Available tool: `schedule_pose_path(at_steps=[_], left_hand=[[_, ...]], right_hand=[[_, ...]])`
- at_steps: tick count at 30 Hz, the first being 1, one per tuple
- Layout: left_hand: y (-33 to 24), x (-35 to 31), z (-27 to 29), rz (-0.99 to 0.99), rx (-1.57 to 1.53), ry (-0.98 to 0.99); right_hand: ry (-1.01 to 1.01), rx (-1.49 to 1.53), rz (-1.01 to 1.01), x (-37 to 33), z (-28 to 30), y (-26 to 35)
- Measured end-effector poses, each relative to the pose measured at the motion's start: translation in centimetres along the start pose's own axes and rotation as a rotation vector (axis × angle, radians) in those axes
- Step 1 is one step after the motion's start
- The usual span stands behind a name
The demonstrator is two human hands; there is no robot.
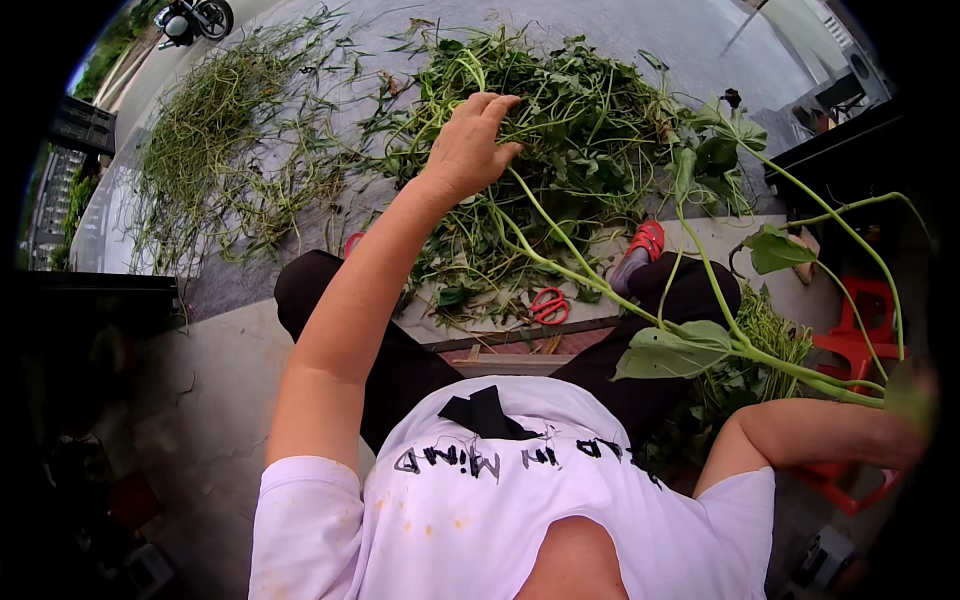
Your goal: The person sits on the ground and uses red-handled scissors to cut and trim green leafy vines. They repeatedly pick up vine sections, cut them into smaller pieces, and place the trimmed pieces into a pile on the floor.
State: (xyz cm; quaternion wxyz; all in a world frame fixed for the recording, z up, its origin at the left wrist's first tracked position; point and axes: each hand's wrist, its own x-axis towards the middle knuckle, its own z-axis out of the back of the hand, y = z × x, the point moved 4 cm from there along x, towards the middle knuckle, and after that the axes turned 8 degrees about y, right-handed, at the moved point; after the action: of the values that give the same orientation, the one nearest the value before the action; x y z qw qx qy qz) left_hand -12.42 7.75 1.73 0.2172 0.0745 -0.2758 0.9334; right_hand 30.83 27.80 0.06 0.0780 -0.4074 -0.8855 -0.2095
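My left hand (470, 145) reaches out over a tangled heap of leafy green vines (590, 120). Its thumb stands apart from the fingers, and stems run beneath the palm. At the right edge, my right hand (908, 410) is smeared by motion, closed round the thick end of a long vine (770, 365). From there the vine's branching stems stretch back toward the heap, with a broad leaf (675, 350) near my right knee. Where the stems meet the right fingers is blurred.
Red-handled scissors (550, 306) lie between my feet, before the heap. A thinner pile of stripped stems (215, 150) spreads at the left. Bundled green stems (765, 345) lie beside my right leg, near a red plastic stool (860, 340). A motorcycle (195, 20) stands far left.
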Motion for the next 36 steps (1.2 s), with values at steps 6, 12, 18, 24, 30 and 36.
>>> schedule_pose_path(at_steps=[6,12,18,24,30,36], left_hand=[[-10.6,-4.6,-13.3,-0.144,-0.578,0.928],[-8.8,-9.1,-10.1,0.0,-0.635,0.854],[-8.1,-6.8,-4.2,0.219,-1.297,0.513],[-4.4,-6.9,-2.1,0.249,-1.126,0.135],[-2.0,-10.2,-2.1,0.235,-0.144,-0.108],[-4.3,-9.7,-4.3,0.253,-0.515,0.089]], right_hand=[[-0.091,0.005,0.143,6.7,0.1,-1.1],[0.46,-0.387,-0.401,43.1,-5.4,-5.5],[0.748,-0.476,-0.655,39.7,-9.5,-22.6],[0.764,-0.431,-0.86,33.6,-6.8,-29.5],[0.553,-0.472,-1.144,28.6,-2.6,-30.7],[0.564,-0.463,-1.355,25.9,-1.2,-31.7]])
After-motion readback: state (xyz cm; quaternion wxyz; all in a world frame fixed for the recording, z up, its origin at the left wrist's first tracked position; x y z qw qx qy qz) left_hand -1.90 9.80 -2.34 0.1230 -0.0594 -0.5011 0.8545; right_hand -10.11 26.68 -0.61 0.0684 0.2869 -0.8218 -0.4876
